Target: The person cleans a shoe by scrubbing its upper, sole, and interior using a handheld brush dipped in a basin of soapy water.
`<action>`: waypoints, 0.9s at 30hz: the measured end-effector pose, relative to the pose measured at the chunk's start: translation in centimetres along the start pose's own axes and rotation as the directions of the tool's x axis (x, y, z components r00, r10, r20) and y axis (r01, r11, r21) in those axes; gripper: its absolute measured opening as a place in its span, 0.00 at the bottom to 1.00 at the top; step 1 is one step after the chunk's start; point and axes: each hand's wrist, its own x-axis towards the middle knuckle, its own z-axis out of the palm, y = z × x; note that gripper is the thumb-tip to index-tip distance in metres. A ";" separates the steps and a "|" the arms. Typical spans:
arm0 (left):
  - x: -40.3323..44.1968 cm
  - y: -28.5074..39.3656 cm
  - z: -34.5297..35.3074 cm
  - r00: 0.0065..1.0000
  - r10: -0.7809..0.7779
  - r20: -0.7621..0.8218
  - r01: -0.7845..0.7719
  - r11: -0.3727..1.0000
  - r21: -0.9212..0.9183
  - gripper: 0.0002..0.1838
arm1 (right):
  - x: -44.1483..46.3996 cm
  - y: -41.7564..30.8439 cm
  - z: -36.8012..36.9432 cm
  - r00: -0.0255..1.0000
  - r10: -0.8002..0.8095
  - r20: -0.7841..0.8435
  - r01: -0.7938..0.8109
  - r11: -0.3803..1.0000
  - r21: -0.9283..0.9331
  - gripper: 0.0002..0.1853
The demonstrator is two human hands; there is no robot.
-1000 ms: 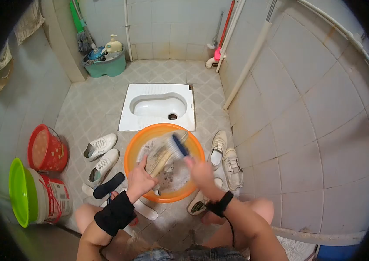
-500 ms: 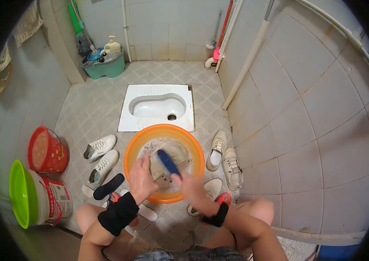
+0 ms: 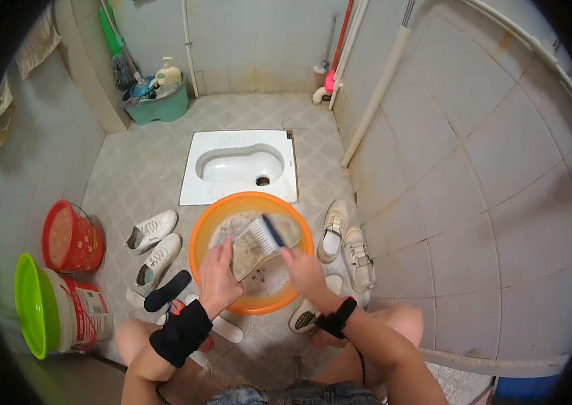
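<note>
My left hand (image 3: pixel 220 278) is closed on the near left edge of a beige shoe (image 3: pixel 248 254), tilted over an orange basin (image 3: pixel 199 283). Dark grime marks the shoe's surface; its far end is partly hidden by the brush. In my right hand (image 3: pixel 305 273) is a scrub brush (image 3: pixel 272 231) with a dark blue back and white bristles. The bristles face left, against or very close to the shoe. Sudsy water (image 3: pixel 269 285) with dark specks lies in the basin below.
White shoes (image 3: pixel 162 260) and a dark insole (image 3: pixel 167 291) lie left of the basin; beige shoes (image 3: pixel 334 231) stand right. A squat toilet (image 3: pixel 239 163) is beyond. A red bucket (image 3: pixel 87 246) and green basin (image 3: pixel 33 307) stand at left; a teal tub (image 3: pixel 161 108) sits behind.
The brush has shifted right and turned so that its bristles show. The shoe is tipped up more, showing its grimy surface. My left hand keeps nearly the same place.
</note>
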 end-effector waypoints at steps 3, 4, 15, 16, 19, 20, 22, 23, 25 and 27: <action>0.1 0.7 -1.3 0.999 -0.031 0.040 0.030 0.999 0.025 0.41 | 1.7 3.1 0.4 0.975 0.216 0.054 -0.212 0.974 -0.073 0.25; 0.3 0.4 -1.3 0.999 -0.028 0.039 0.027 0.999 0.029 0.41 | 0.5 1.1 0.7 0.978 0.203 0.050 -0.197 0.975 -0.103 0.25; 0.9 -2.7 -1.0 0.850 -0.450 0.273 0.524 0.772 -0.360 0.41 | 1.7 0.2 0.0 0.994 0.107 0.002 -0.107 0.993 -0.052 0.27; 1.2 -2.7 -1.3 0.708 -0.505 0.494 0.706 0.474 -0.526 0.41 | 1.4 -1.0 -1.0 0.995 0.093 0.037 -0.091 0.994 -0.052 0.26; 1.4 -4.1 0.7 0.615 -0.351 0.706 0.737 -0.062 -0.673 0.39 | -1.5 -3.7 -1.0 0.974 -0.160 0.158 0.191 0.960 -0.203 0.23; 1.3 -4.1 0.8 0.639 -0.262 0.724 0.725 -0.112 -0.680 0.38 | -2.9 -3.7 -0.3 0.910 -0.413 0.029 0.412 0.899 -0.149 0.21; 1.4 -2.8 -0.9 0.657 -0.200 0.727 0.717 -0.132 -0.685 0.37 | -1.4 -2.6 0.1 0.963 -0.268 0.004 0.266 0.954 -0.139 0.21; 1.6 -2.0 -1.6 0.685 -0.135 0.716 0.700 -0.147 -0.698 0.36 | -0.1 -2.0 -0.2 0.991 -0.127 -0.029 0.122 0.984 -0.129 0.21; 1.5 -1.5 -1.7 0.673 -0.142 0.726 0.712 -0.140 -0.688 0.35 | 1.7 -1.6 -1.6 0.999 0.015 -0.047 -0.019 0.995 -0.097 0.22; 0.8 -2.2 0.0 0.579 -0.218 0.785 0.775 -0.152 -0.614 0.35 | 0.7 -1.0 -1.0 0.999 -0.016 0.050 0.021 0.995 -0.100 0.23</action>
